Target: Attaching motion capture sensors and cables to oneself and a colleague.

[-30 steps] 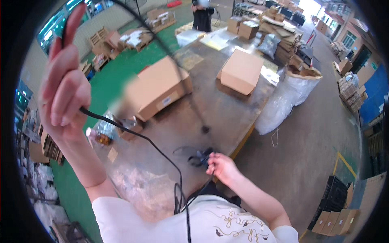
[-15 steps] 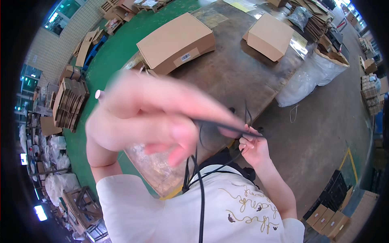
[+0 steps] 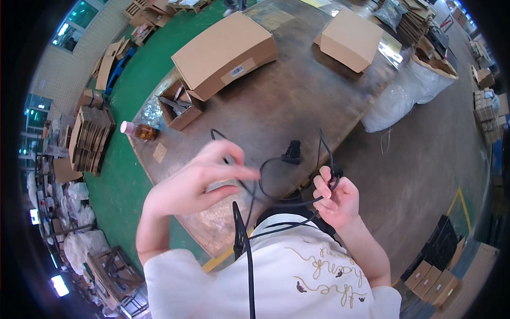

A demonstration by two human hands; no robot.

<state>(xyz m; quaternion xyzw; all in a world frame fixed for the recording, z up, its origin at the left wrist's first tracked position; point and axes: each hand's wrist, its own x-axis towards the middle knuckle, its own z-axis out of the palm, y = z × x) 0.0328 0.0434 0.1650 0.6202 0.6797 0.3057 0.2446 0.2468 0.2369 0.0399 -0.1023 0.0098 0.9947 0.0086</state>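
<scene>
My right hand (image 3: 336, 201) is closed on a black cable (image 3: 289, 205) near the table's front edge, with a loop standing up above the fingers. A small dark part shows at its fingertips, too hidden to name. Over the table, my left hand (image 3: 199, 178) has its fingers apart, index finger stretched toward the cable. The cable runs behind that hand and curls out above it. On the tabletop lies a black block-shaped piece (image 3: 291, 152), apparently joined to the looping cable. Another black cord (image 3: 251, 266) hangs down in front of my shirt.
Two closed cardboard boxes, one left (image 3: 226, 53) and one right (image 3: 350, 40), stand on the brown table (image 3: 234, 114). A small open carton (image 3: 180, 109) holding pieces and a pink-capped amber bottle (image 3: 139, 131) sit at the left edge. A large white sack (image 3: 409, 95) stands beyond the right edge.
My left hand has drawn back from beside the right hand, down and left, and its fingers have spread. The cable now hangs in loose loops. My right hand keeps its hold.
</scene>
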